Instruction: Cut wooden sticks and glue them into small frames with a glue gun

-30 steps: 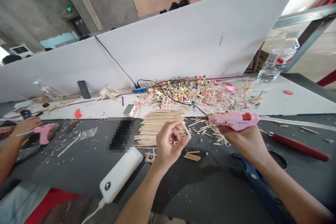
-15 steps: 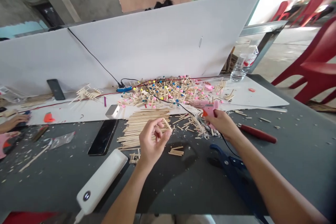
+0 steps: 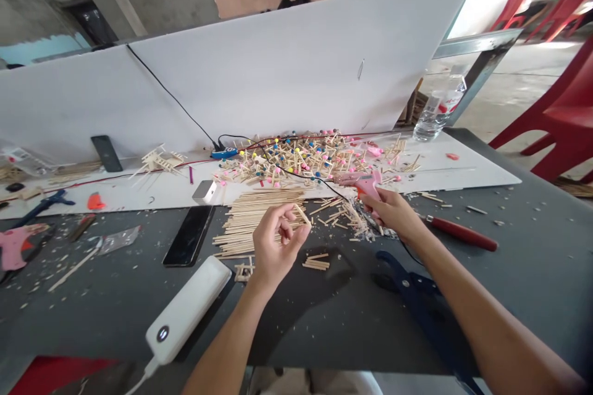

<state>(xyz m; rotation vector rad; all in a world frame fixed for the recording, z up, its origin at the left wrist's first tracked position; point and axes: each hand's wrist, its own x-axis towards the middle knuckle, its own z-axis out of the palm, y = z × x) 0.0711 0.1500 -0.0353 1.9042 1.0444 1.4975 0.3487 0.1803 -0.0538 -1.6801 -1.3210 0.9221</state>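
Note:
My left hand [image 3: 277, 244] pinches a short wooden stick [image 3: 302, 215] between thumb and fingertips, above the table. It may be more than one piece joined; I cannot tell. My right hand [image 3: 396, 216] is wrapped around the handle of a pink hot glue gun [image 3: 368, 182], its nozzle pointing left. Below my left hand lie a few short cut sticks [image 3: 316, 261] and a small square stick frame [image 3: 243, 271]. Behind it is a layer of long wooden sticks [image 3: 245, 222]. Under the glue gun are short offcuts and glue strings [image 3: 359, 219].
Blue cutting pliers [image 3: 417, 302] and a red-handled tool [image 3: 463, 232] lie right. A black phone [image 3: 189, 236] and white power bank [image 3: 189, 308] lie left. Behind are ball-tipped sticks [image 3: 296, 157], a stick model [image 3: 160, 162] and a water bottle [image 3: 440, 108]. Another pink glue gun [image 3: 16, 245] lies far left.
The glue gun in my right hand has turned, its nozzle now pointing left. Another person's hand at the far left has gone from view. My left hand keeps its pinch on the stick.

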